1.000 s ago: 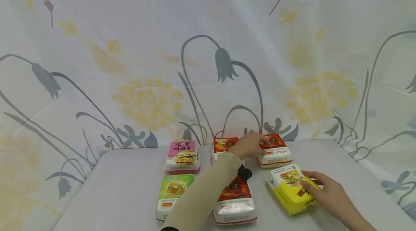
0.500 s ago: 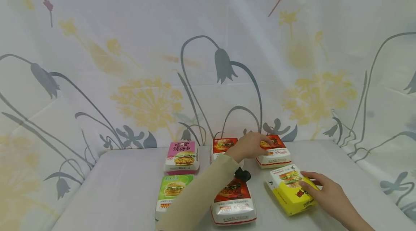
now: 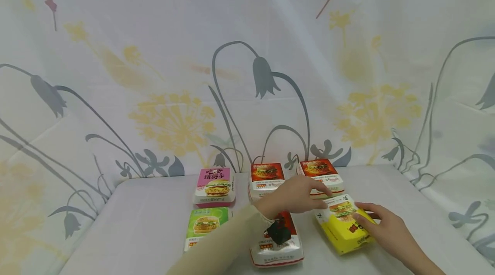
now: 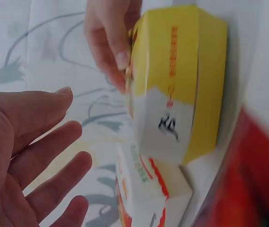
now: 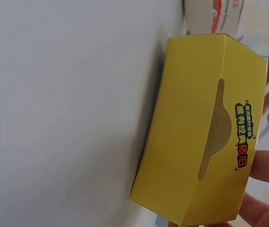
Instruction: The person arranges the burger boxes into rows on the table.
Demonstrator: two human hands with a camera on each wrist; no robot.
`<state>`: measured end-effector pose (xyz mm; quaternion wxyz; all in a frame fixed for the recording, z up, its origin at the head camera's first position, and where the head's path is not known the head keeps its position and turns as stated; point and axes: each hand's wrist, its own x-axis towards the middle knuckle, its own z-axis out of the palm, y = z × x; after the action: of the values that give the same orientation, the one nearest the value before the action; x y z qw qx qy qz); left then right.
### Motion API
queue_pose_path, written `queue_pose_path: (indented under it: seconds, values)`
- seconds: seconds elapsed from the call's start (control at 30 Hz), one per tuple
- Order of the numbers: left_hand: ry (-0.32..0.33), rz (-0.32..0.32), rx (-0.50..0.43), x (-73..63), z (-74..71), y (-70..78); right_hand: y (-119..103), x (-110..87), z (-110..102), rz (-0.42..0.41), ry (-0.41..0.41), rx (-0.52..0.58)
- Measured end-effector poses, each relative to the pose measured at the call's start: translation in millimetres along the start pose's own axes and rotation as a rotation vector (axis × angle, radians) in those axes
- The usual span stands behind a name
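Observation:
A yellow and white burger box sits at the right of the table, slightly askew. My right hand holds it at its right side, thumb on the top and fingers along the far edge. Over the box's left far corner hovers my left hand, its fingers extended and apart. The left wrist view shows that palm with nothing in it, facing the yellow box. In the right wrist view the yellow box shows its front side with a tab slot.
Behind the left hand stand two red and white burger boxes, one at back right and one at back middle. Another red box lies under the left forearm. A pink box and a green box stand further left. A flowered cloth hangs behind.
My left hand has come away from the back right red box and moved nearer, toward the yellow box. My right hand stays on the yellow box, which has hardly moved.

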<state>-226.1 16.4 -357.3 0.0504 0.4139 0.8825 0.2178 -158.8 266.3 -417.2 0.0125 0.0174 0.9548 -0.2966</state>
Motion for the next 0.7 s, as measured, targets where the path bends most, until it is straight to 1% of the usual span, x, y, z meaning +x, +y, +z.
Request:
queue_pose_path:
  seconds: [0.1, 0.2, 0.27, 0.33, 0.4, 0.53, 0.6, 0.7]
  values:
    - [-0.057, -0.004, 0.023, -6.0, 5.1, 6.0, -0.2, -0.4, 1.6, 0.001, 0.007, -0.001]
    - [-0.117, 0.003, 0.068, -7.7, 10.8, 10.2, -0.7, -1.3, 2.1, 0.0, 0.024, -0.011]
    - [-0.147, -0.011, 0.067, -7.9, 13.9, 11.6, -0.7, -1.7, 2.6, -0.002, 0.035, -0.015]
    - [-0.166, -0.019, 0.062, -7.3, 17.3, 12.2, -1.1, -2.5, 3.2, -0.005, 0.04, -0.013]
    - [-0.185, -0.042, 0.047, -6.9, 19.8, 12.2, -1.3, -3.0, 3.8, -0.004, 0.041, -0.01]
    - [-0.201, -0.063, 0.05, -6.3, 22.7, 12.9, -0.5, -2.5, 3.8, -0.005, 0.031, -0.007]
    - [-0.207, -0.07, 0.053, -6.0, 22.8, 13.1, 2.1, -2.3, 2.4, -0.014, 0.017, -0.003]
    - [-0.216, -0.077, 0.06, -4.9, 22.4, 13.7, 9.4, -2.1, -2.0, -0.054, -0.006, 0.02]
